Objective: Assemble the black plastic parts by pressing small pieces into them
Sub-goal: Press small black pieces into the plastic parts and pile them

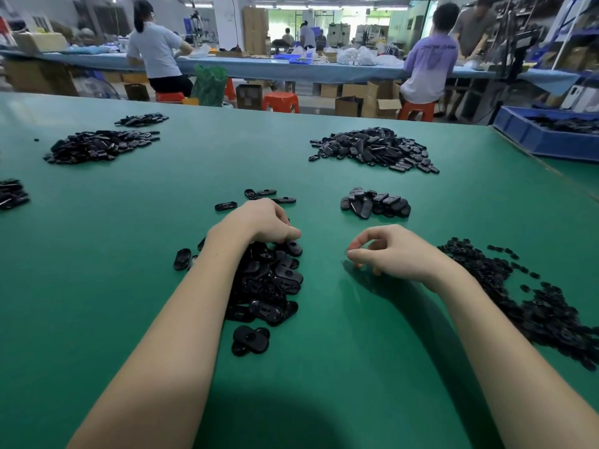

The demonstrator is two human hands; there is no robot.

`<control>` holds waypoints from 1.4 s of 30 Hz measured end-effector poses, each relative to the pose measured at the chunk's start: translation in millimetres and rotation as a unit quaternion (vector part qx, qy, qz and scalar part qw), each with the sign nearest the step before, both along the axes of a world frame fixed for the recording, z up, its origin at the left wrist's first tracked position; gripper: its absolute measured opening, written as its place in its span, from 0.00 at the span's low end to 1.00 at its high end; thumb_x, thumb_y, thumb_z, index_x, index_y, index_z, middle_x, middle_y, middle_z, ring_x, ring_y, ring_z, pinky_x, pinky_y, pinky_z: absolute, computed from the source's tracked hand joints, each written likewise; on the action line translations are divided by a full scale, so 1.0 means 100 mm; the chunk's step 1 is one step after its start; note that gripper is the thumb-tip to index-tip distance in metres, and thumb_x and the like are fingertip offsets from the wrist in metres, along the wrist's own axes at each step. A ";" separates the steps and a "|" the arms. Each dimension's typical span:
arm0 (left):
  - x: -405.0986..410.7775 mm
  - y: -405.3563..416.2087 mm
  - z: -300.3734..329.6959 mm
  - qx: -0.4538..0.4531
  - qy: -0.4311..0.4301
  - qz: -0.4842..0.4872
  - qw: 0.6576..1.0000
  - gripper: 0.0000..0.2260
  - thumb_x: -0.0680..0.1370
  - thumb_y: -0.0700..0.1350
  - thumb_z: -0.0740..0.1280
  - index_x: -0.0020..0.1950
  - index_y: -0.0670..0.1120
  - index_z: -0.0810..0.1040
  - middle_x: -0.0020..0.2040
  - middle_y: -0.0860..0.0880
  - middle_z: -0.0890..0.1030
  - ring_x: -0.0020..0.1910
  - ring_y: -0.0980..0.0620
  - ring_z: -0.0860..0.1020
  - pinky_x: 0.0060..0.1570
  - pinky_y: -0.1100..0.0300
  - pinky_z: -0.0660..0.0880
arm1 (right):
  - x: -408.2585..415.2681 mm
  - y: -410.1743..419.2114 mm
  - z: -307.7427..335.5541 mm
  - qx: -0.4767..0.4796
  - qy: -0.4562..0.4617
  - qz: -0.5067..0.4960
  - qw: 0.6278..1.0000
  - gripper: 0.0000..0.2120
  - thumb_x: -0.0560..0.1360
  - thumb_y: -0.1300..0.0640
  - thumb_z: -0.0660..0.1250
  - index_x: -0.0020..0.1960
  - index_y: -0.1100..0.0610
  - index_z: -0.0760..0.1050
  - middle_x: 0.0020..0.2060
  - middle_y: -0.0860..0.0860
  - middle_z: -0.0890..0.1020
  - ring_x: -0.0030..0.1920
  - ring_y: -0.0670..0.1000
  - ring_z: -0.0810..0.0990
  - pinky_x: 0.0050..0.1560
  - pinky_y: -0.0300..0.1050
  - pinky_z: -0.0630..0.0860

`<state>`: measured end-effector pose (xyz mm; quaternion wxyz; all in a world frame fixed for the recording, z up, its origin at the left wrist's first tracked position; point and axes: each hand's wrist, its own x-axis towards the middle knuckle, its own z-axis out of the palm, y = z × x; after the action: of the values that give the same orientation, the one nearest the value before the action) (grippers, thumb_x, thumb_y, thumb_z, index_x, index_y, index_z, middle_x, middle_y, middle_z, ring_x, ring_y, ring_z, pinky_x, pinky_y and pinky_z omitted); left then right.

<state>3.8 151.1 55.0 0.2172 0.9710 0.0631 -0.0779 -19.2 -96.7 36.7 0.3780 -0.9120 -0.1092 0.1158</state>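
Your left hand (265, 222) rests on the near pile of oval black shells (269, 280), fingers curled down onto one at the pile's far edge. Whether it is actually gripped cannot be told. Your right hand (389, 251) hovers loosely curled over the green mat (129, 254), holding nothing visible. The small inserts (534, 299) lie heaped beside your right forearm. The shells look light, stiff and glossy, probably slippery. Pinch them by the long edges.

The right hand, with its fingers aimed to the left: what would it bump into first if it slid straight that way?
Probably the heap of black oval parts under the left hand; only bare green table lies between, though depth is uncertain.
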 end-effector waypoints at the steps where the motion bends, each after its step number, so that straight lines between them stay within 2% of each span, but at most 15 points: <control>1: 0.00 -0.02 -0.01 -0.002 -0.001 0.006 1.000 0.09 0.70 0.58 0.74 0.41 0.54 0.80 0.45 0.54 0.83 0.43 0.55 0.78 0.42 0.59 0.71 | 0.00 0.00 0.00 -0.001 0.001 -0.001 1.000 0.04 0.77 0.49 0.71 0.49 0.49 0.82 0.37 0.43 0.87 0.29 0.43 0.78 0.39 0.38 0.71; 4: -0.01 -0.07 -0.02 -0.010 0.000 0.020 1.000 0.14 0.65 0.57 0.79 0.42 0.53 0.80 0.46 0.52 0.83 0.46 0.51 0.80 0.47 0.58 0.76 | 0.00 0.00 0.01 -0.001 0.004 -0.001 1.000 0.05 0.77 0.49 0.71 0.49 0.49 0.82 0.37 0.43 0.87 0.30 0.43 0.78 0.40 0.39 0.71; 8: -0.02 -0.08 0.00 -0.022 0.001 0.026 0.999 0.15 0.64 0.55 0.81 0.45 0.51 0.83 0.47 0.52 0.82 0.48 0.50 0.79 0.46 0.60 0.74 | 0.00 0.00 0.01 -0.001 0.006 0.000 1.000 0.05 0.77 0.48 0.71 0.49 0.49 0.82 0.37 0.43 0.87 0.30 0.43 0.79 0.41 0.41 0.72; 16: -0.04 -0.14 0.00 -0.033 -0.009 0.019 0.999 0.07 0.69 0.49 0.79 0.43 0.51 0.84 0.47 0.51 0.83 0.47 0.51 0.79 0.44 0.59 0.73 | -0.01 -0.01 0.01 0.000 0.009 0.002 1.000 0.05 0.77 0.48 0.71 0.50 0.49 0.82 0.38 0.42 0.87 0.31 0.43 0.79 0.41 0.40 0.71; 21: -0.05 -0.19 0.00 -0.030 -0.017 0.030 0.999 0.08 0.67 0.50 0.80 0.41 0.53 0.84 0.49 0.51 0.82 0.51 0.48 0.80 0.55 0.53 0.79 | 0.00 -0.01 0.01 -0.003 0.008 0.004 1.000 0.05 0.78 0.48 0.71 0.50 0.48 0.82 0.38 0.42 0.87 0.31 0.43 0.79 0.41 0.40 0.72; 23: -0.05 -0.22 0.00 -0.031 -0.021 0.029 0.999 0.08 0.67 0.50 0.80 0.41 0.53 0.83 0.49 0.51 0.82 0.50 0.48 0.81 0.56 0.53 0.79 | 0.00 -0.02 0.01 -0.003 0.009 0.005 1.000 0.05 0.78 0.48 0.71 0.50 0.48 0.82 0.38 0.42 0.87 0.31 0.43 0.79 0.41 0.40 0.72; 25: -0.06 -0.23 0.00 -0.035 -0.029 0.026 0.999 0.07 0.67 0.49 0.78 0.41 0.53 0.82 0.47 0.52 0.82 0.49 0.49 0.81 0.53 0.54 0.79 | 0.00 -0.02 0.00 -0.003 0.008 0.007 1.000 0.05 0.78 0.48 0.71 0.50 0.48 0.82 0.39 0.42 0.87 0.31 0.43 0.79 0.42 0.41 0.72; 28: -0.08 -0.23 0.04 -0.062 -0.032 0.015 0.997 0.04 0.68 0.48 0.77 0.40 0.53 0.83 0.42 0.54 0.81 0.41 0.56 0.79 0.38 0.62 0.73 | 0.01 -0.03 0.00 -0.002 0.010 0.007 1.000 0.05 0.78 0.48 0.71 0.50 0.48 0.82 0.38 0.42 0.87 0.32 0.43 0.79 0.44 0.42 0.73; 30: -0.09 -0.22 0.08 -0.098 -0.032 0.009 0.995 0.02 0.69 0.47 0.76 0.38 0.54 0.85 0.36 0.56 0.81 0.36 0.58 0.77 0.32 0.63 0.69 | 0.01 -0.03 0.01 -0.001 0.010 0.009 1.000 0.05 0.77 0.48 0.71 0.50 0.48 0.82 0.38 0.42 0.87 0.33 0.44 0.80 0.45 0.42 0.74; 33: -0.10 -0.26 0.14 -0.198 -0.020 -0.011 0.980 0.03 0.71 0.44 0.74 0.41 0.52 0.86 0.26 0.56 0.78 0.27 0.58 0.74 0.30 0.67 0.70 | 0.01 -0.04 0.01 0.000 0.007 0.011 1.000 0.05 0.78 0.48 0.71 0.50 0.49 0.82 0.38 0.43 0.87 0.33 0.45 0.81 0.46 0.43 0.75; 35: -0.12 -0.34 0.14 -0.293 -0.001 -0.031 0.956 0.04 0.72 0.41 0.74 0.44 0.49 0.87 0.28 0.52 0.80 0.27 0.57 0.74 0.31 0.68 0.73 | 0.00 -0.07 0.02 0.003 0.007 0.009 1.000 0.05 0.78 0.48 0.71 0.51 0.49 0.82 0.39 0.43 0.87 0.33 0.45 0.81 0.42 0.41 0.72; 39: -0.13 -0.62 0.06 -0.480 0.026 -0.047 0.876 0.05 0.74 0.33 0.73 0.48 0.41 0.83 0.40 0.41 0.84 0.38 0.51 0.83 0.42 0.66 0.80 | 0.00 -0.20 0.07 0.077 0.041 -0.012 0.996 0.07 0.78 0.48 0.71 0.53 0.50 0.81 0.44 0.45 0.88 0.35 0.46 0.81 0.37 0.37 0.70; 41: -0.14 -0.77 -0.01 -0.536 0.018 -0.038 0.843 0.06 0.74 0.31 0.72 0.46 0.40 0.80 0.42 0.38 0.84 0.40 0.48 0.84 0.45 0.64 0.81 | 0.01 -0.29 0.09 0.137 0.045 -0.031 0.989 0.08 0.79 0.50 0.71 0.55 0.51 0.81 0.46 0.46 0.88 0.35 0.45 0.80 0.38 0.39 0.71; 42: -0.15 -0.84 -0.05 -0.544 0.011 -0.035 0.838 0.06 0.74 0.31 0.72 0.45 0.40 0.79 0.42 0.37 0.84 0.40 0.47 0.84 0.46 0.62 0.82 | 0.02 -0.34 0.11 0.165 0.042 -0.044 0.985 0.08 0.79 0.51 0.72 0.56 0.52 0.81 0.46 0.47 0.88 0.35 0.45 0.80 0.39 0.40 0.71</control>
<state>-10.8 67.4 50.4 0.7070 0.6971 -0.0207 -0.1174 -17.6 -130.2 47.6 0.5318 -0.8357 -0.0706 0.1174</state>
